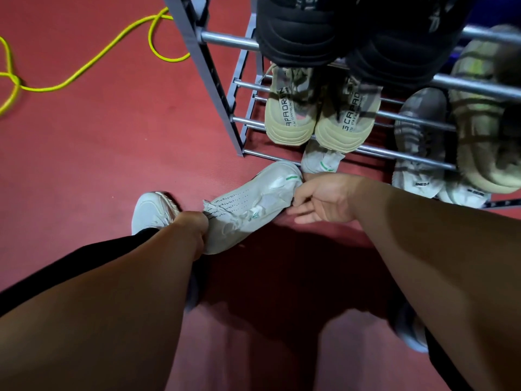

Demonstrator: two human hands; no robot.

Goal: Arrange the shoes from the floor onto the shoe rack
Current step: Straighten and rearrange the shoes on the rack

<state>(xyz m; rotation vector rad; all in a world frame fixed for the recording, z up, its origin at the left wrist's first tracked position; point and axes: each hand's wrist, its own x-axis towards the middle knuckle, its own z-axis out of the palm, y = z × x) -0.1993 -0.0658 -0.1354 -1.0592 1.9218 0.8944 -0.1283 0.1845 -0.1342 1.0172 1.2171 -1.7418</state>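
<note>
Clearance, as I read it from the head feed: the red floor mat (84, 165) lies open to the left of the shoe rack (214, 88), crossed only by a yellow cable (45, 87) toward the upper left; the person's two forearms fill the lower half of the view. Along the bottom front rail (270, 156) a gap shows between the rack's left upright and a parked white shoe (321, 162) with a green stripe on the lowest tier. A beige pair (318, 114) sits on the tier above; a black pair (338, 32) overhangs the front rail of the highest tier in view. Grey-and-white shoes (417, 153) and an olive-striped shoe (479, 122) occupy the right part.

White sneaker (248, 210): just in front of the bottom rail, lying crosswise, its green-striped heel toward the rack and very near the parked white shoe. I cannot tell whether it touches the mat. The left hand (194, 230) is clenched round its near, lower-left end; the right hand (324, 198) grasps the heel end, fingers fairly straight beneath.

A worn white shoe (152, 210), below a black trouser leg, stands on the mat just left of the left hand. Dark shadow covers the mat under the sneaker
</note>
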